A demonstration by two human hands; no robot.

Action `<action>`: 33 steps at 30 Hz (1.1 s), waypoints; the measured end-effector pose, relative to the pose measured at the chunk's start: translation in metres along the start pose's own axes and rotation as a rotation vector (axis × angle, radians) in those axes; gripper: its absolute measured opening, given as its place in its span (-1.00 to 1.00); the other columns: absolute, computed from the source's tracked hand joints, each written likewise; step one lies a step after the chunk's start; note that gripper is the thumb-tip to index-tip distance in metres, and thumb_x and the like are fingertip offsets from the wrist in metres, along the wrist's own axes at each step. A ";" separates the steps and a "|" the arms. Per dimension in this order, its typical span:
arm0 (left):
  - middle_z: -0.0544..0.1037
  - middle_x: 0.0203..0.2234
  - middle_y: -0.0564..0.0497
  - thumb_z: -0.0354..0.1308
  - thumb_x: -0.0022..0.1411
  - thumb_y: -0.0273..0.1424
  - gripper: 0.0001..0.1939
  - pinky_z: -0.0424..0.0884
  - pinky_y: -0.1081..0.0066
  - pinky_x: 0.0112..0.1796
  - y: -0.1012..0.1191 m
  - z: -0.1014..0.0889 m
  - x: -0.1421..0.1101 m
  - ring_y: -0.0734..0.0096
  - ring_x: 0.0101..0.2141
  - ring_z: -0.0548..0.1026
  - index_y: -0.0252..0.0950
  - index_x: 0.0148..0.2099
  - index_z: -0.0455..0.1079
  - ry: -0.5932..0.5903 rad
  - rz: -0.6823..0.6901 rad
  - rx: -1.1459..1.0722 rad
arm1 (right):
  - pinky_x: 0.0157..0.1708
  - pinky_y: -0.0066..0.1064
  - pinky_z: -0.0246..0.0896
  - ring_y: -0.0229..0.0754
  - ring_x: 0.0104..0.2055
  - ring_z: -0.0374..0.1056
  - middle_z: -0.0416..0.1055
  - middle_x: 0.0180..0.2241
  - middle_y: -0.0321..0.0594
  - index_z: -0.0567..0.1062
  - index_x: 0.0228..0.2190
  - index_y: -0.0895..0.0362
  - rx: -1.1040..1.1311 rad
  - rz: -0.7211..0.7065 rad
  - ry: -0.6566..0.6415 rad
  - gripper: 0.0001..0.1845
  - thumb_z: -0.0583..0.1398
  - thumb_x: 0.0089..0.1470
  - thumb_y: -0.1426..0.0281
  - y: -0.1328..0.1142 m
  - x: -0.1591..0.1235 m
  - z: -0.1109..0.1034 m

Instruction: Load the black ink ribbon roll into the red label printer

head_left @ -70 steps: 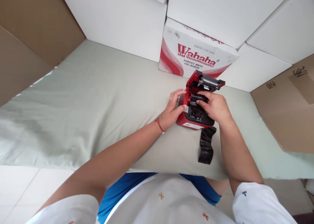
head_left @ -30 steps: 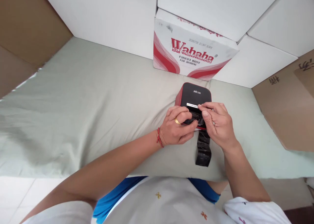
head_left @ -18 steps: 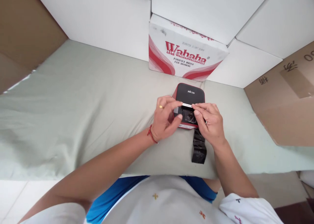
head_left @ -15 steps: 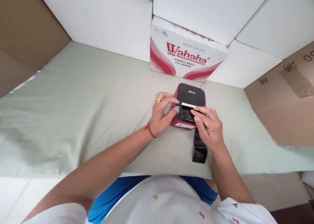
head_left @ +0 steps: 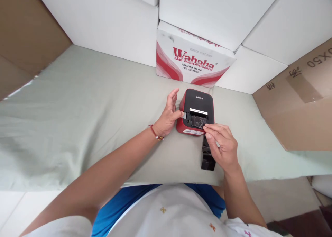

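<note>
A small red and black label printer (head_left: 199,103) sits lid-down on the pale green cloth (head_left: 90,112). A strip of black tape (head_left: 207,157) comes out of its front slot and lies toward me. My left hand (head_left: 168,114) rests against the printer's left side, thumb pressed on a grey side button, fingers raised and apart. My right hand (head_left: 220,145) lies just in front of the printer, fingers pinched on the black tape near the slot.
A white and red "Wahaha" water carton (head_left: 193,58) stands right behind the printer. Plain white boxes (head_left: 103,19) line the back. Brown cardboard boxes stand at the left (head_left: 23,33) and right (head_left: 298,95). The cloth's front edge (head_left: 64,187) drops to a white floor.
The printer's lid was open 2.3 s ago and is now closed. My left hand moved from the top front to the left side; my right hand slid back along the tape.
</note>
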State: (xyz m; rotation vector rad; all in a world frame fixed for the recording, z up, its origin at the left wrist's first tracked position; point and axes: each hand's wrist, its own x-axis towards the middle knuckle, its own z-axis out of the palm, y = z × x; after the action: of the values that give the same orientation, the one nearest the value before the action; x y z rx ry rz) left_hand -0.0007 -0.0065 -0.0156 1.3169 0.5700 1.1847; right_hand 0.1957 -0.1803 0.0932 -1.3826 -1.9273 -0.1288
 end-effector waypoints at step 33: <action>0.52 0.37 -0.09 0.42 0.15 -0.19 -0.25 0.26 -0.12 0.52 0.017 0.011 -0.001 -0.11 0.47 0.37 -0.08 0.35 0.32 -0.073 -0.150 -0.304 | -0.20 -0.34 0.47 -0.19 -0.33 0.59 0.77 0.04 -0.16 0.69 0.30 0.05 -0.225 0.425 -1.152 -0.50 0.14 0.51 0.42 0.031 0.181 -0.007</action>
State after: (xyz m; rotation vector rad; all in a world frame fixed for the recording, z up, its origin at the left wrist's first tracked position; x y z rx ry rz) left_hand 0.0034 -0.0151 0.0022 1.0355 0.4090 1.0488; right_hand 0.2009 -0.0305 0.1996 -2.2773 -2.4354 0.8543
